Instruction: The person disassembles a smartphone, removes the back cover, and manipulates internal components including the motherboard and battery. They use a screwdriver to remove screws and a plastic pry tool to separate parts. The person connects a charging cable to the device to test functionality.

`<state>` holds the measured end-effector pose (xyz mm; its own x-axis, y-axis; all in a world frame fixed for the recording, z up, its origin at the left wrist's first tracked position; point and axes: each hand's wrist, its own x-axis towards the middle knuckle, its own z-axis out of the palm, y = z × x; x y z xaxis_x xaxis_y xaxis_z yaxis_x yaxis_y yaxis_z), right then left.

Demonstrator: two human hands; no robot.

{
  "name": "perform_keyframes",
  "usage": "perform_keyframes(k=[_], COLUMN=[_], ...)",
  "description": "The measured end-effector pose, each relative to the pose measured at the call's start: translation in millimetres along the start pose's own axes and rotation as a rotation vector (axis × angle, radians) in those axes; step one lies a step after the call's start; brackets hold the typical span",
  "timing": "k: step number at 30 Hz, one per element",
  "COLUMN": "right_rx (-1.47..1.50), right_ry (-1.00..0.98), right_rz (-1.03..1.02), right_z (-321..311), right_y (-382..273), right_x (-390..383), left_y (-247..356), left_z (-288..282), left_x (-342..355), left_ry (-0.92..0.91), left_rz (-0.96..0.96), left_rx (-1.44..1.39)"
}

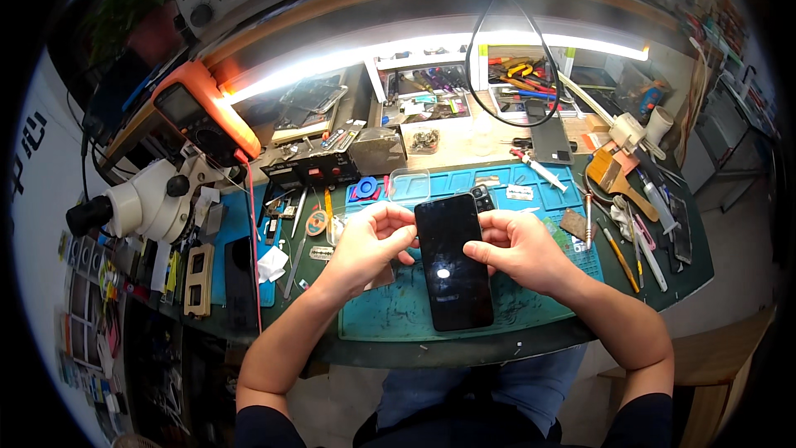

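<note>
Black smartphone [452, 261], dark glossy screen up, lying lengthwise on the teal work mat [398, 311]

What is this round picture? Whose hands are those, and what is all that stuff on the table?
The picture comes from a small camera worn on a person's head, looking down, so it bends round at the edges. The two arms coming up from the bottom are that person's own. The left hand and right hand hold a black phone by its upper part, dark screen up, over a blue-green work mat. On the left stand a white microscope and an orange meter. On the right lie a brush and thin hand tools. A bright lamp strip shines across the back.
</note>
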<state>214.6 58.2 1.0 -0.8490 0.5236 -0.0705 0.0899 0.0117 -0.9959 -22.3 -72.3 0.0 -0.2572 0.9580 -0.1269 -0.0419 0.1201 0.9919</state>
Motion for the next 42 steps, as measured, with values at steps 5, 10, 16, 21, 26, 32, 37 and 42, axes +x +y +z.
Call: perform_keyframes(k=[5,10,16,21,26,32,37,42], right_rx=[-0.011,0.035,0.02,-0.013,0.004,0.005,-0.011,-0.047], right_ry=[-0.011,-0.03,-0.022,-0.007,-0.014,-0.008,0.005,-0.009], right_rz=[0.007,0.017,0.021,0.043,0.072,0.091,0.101,0.088], right_z=[0.1,4.8,4.8,-0.9,-5.7,-6.2,-5.3,-4.4], right_y=[0.1,-7.9,-8.0,-5.3,-4.8,-4.2,-7.4,-2.4], right_x=[0.1,-3.5,-4.7,-2.3,-0.4,-0.3,-0.9,0.6], left_y=[1.1,-5.4,-4.4,-1.9,-9.9,-5.9,-2.2,-5.8], left_z=[-2.5,2.7,5.0,-0.7,-2.5,-5.9,1.7,-2.1], left_x=[2.0,3.2,2.5,0.3,4.8,1.2,-1.7,-0.2], left_ry=[-0.028,0.018,0.03,-0.022,-0.028,-0.019,-0.006,-0.002], left_rz=[-0.083,-0.14,-0.129,-0.116,-0.11,-0.194,-0.144,-0.145], left_rx=[-0.007,0.047,0.073,-0.05,-0.045,-0.153,-0.182,-0.11])
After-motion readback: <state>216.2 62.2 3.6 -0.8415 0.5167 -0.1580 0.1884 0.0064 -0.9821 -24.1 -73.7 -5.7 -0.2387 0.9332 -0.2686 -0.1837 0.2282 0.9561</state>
